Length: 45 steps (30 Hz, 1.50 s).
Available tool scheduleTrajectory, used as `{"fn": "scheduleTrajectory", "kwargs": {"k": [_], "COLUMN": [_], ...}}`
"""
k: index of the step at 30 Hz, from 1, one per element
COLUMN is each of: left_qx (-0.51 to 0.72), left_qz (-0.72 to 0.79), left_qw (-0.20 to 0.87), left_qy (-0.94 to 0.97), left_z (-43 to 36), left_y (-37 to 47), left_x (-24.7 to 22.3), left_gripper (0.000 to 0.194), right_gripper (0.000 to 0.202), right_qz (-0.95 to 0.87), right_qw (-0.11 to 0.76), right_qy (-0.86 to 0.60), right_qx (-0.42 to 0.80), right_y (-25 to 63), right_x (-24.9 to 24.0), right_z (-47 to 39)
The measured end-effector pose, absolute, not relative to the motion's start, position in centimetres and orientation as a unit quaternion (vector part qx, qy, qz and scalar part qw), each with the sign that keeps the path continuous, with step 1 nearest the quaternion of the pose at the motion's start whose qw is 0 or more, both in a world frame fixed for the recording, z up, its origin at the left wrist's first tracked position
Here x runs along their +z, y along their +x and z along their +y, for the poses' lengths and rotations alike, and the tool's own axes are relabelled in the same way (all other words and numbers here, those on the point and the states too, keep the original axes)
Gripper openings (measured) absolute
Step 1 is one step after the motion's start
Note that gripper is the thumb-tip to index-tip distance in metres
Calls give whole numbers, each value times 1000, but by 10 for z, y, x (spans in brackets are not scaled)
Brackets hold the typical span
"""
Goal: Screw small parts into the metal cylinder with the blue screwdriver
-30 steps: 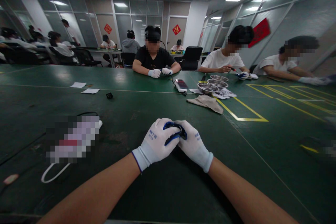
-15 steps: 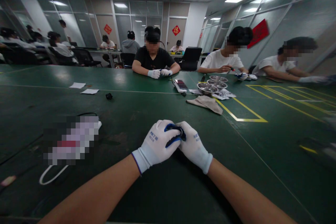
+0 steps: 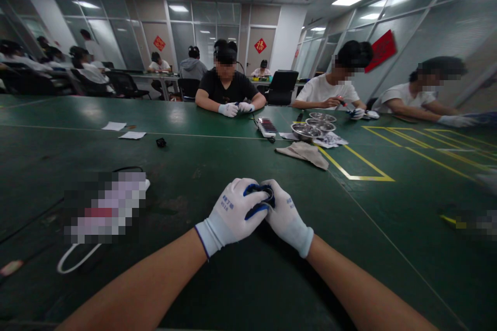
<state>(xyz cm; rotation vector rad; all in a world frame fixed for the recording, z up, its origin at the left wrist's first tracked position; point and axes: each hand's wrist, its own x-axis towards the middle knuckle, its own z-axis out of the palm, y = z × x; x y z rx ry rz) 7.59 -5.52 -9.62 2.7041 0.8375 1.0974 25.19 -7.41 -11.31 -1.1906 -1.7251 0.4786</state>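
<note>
My left hand (image 3: pixel 238 208), in a white glove with blue palm and finger coating, is closed round a small dark object (image 3: pixel 267 194). From the other side my right hand (image 3: pixel 285 215), gloved alike, is closed on the same object. Only a dark, rounded bit with a lighter rim shows between the fingertips; its kind I cannot make out. Both hands meet just above the green table (image 3: pixel 186 269), in the middle of the view, with the thumbs and fingers touching or nearly so.
A blurred-out pale case (image 3: pixel 116 201) with a white strap loop lies at left. A small black item (image 3: pixel 160 142) and papers (image 3: pixel 132 135) are beyond it. Metal bowls (image 3: pixel 306 131) and a beige cloth (image 3: pixel 303 154) sit at right. A co-worker (image 3: pixel 229 85) sits opposite.
My hands stay nearly in place, with the fingers shifting slightly on the dark object. Slightly more of its rounded rim shows. At far right a co-worker's gloved hand has moved a little.
</note>
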Motion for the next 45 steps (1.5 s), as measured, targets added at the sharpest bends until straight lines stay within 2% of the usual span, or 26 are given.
{"fn": "scheduleTrajectory", "kwargs": {"k": [17,25,36,45], "left_qx": [374,369,372,382], "left_qz": [279,311,306,286], "left_qw": [55,58,58,58], "left_qy": [883,874,874,877], "left_z": [-54,-52,-52,-54], "left_y": [76,76,76,76], "left_x": [-97,-98,-98,-98], "left_gripper": [26,21,23,24], "right_gripper": [24,17,30,24], "right_qz": [-694,-708,-704,-728], "right_qw": [518,491,481,472], "right_qy": [-469,-488,-499,-451], "right_qx": [173,136,159,211], "right_y": [242,245,251,250], "right_x": [-112,-114,-115,-114], "right_z": [-79,-75,-73,-77]}}
